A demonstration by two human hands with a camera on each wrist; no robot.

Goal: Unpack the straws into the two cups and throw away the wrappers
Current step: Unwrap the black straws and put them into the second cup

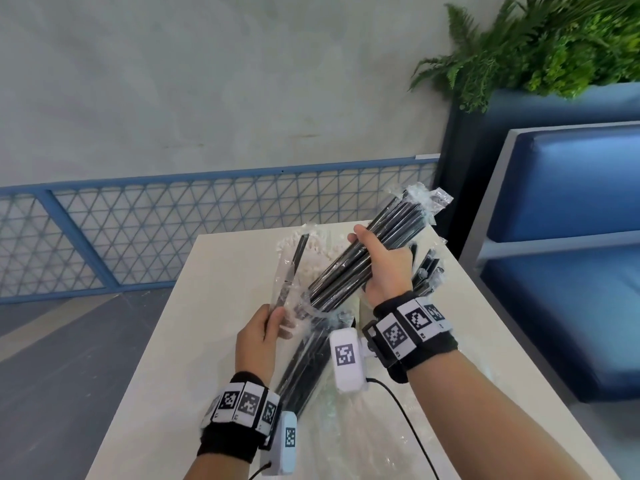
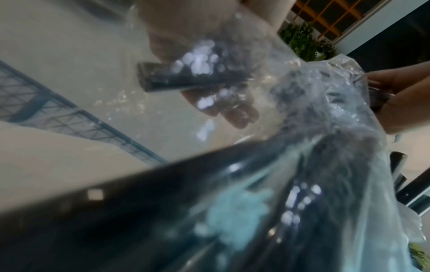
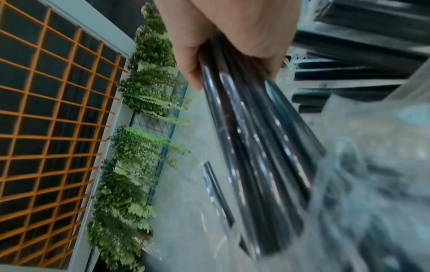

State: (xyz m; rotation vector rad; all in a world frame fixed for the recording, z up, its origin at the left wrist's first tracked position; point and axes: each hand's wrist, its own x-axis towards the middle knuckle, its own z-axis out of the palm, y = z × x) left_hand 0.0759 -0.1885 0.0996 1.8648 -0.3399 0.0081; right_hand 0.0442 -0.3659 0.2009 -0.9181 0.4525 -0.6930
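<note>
My right hand (image 1: 375,258) grips a bundle of black straws (image 1: 367,254) in clear wrappers, tilted up to the right above the white table (image 1: 214,306). In the right wrist view the fingers (image 3: 193,60) curl round the same bundle (image 3: 256,147). My left hand (image 1: 273,323) pinches the lower end of one wrapped black straw (image 1: 294,265), which points up and away. The left wrist view shows that straw's end (image 2: 186,79) inside clear plastic. More wrapped straws (image 1: 308,368) lie on the table under my hands. I see no cups.
Another heap of wrapped straws (image 1: 427,271) lies at the table's right edge. A clear bag with white print (image 1: 315,247) sits behind the bundle. A blue bench (image 1: 571,237) stands right, a blue mesh railing (image 1: 138,230) left, and a plant (image 1: 554,46) behind.
</note>
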